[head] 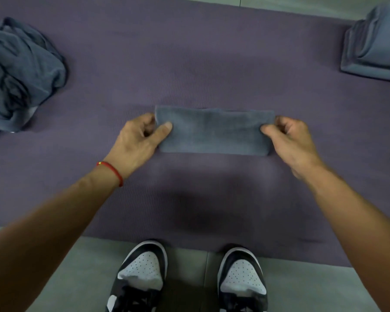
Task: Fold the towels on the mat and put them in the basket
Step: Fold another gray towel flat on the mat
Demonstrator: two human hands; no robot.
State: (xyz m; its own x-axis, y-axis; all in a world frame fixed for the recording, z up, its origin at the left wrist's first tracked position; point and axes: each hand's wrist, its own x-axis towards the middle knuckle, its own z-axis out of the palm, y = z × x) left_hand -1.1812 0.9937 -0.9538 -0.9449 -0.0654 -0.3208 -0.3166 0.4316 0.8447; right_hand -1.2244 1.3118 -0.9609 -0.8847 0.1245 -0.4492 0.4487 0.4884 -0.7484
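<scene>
The room light is dim and even, coming from overhead, with no glare. A soft dark shadow pools on the purple mat [212, 64] just nearer than its middle. Toward the mat's far corners the wide lens bends its edge. The picture is slightly soft all over, and the forearms at the mat's near edge look smeared.

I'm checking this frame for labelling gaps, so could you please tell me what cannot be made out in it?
- Basket: not in the head view at all.
- Crumpled pile: cut by the left edge, so the towel count is unclear.
- Folded stack: cut by the right edge.
- Left hand and right hand pinch the towel; the fingers beneath are hidden by it.
- Shoes: cut by the bottom edge.
</scene>
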